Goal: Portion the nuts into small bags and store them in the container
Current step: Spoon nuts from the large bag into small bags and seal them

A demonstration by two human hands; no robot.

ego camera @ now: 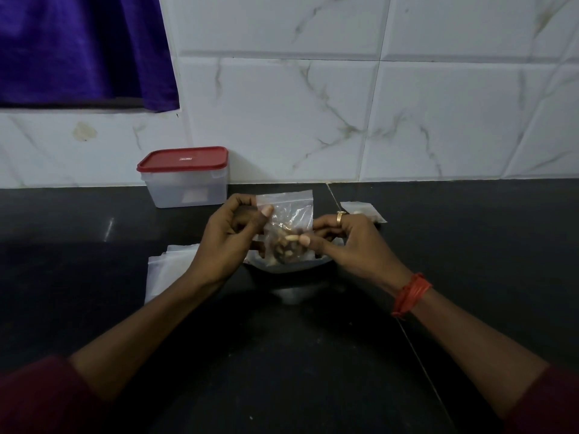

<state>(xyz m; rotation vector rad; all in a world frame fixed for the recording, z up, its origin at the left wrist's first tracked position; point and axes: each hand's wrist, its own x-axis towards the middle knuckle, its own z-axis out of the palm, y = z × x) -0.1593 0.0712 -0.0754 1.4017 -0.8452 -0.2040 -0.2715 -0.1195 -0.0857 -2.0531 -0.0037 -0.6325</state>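
Observation:
A small clear zip bag (pixel 293 211) partly filled with mixed nuts hangs upright over a bowl (pixel 288 266) of nuts at the counter's middle. My left hand (pixel 230 238) pinches the bag's upper left edge between thumb and fingers. My right hand (pixel 341 241) pinches the bag lower on its right side, near the nuts. A translucent container (pixel 185 180) with a red lid stands shut against the wall, behind and left of my hands. The bowl is mostly hidden by the bag and hands.
A stack of empty clear bags (pixel 169 266) lies left of the bowl. Another small bag (pixel 363 211) with something pale in it lies flat behind my right hand. The black counter (pixel 470 245) meets a white tiled wall; purple cloth (pixel 78 48) hangs top left.

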